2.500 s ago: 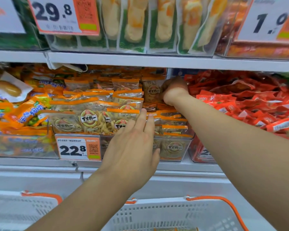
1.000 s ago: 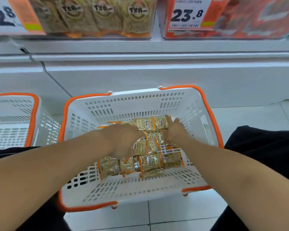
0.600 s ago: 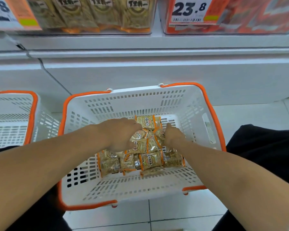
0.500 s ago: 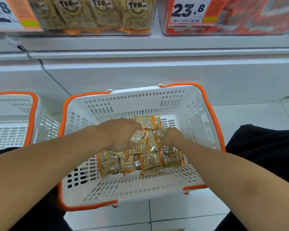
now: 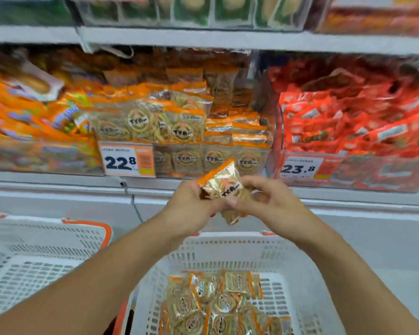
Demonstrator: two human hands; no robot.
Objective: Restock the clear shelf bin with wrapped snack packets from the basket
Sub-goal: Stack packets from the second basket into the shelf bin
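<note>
Both hands are raised in front of the shelf edge, holding a small bunch of orange-edged snack packets point(image 5: 221, 186) between them. My left hand point(image 5: 191, 206) grips the bunch from the left and my right hand point(image 5: 267, 200) from the right, fingers curled round it. The clear shelf bin point(image 5: 211, 160) with the 22.8 price tag stands just above and behind the hands, filled with the same packets. Below, the white basket point(image 5: 230, 247) with an orange rim holds several more packets point(image 5: 218, 303) on its floor.
A second white basket point(image 5: 39, 257) stands to the left. A bin of red packets point(image 5: 348, 131) with a 23.8 tag sits right of the clear bin, and a bin of orange wrappers point(image 5: 34, 131) sits left. Another shelf point(image 5: 203, 38) runs overhead.
Both hands were down in the basket gathering packets; now they have lifted up with a bunch of packets to shelf height, and my view has tilted up toward the bin.
</note>
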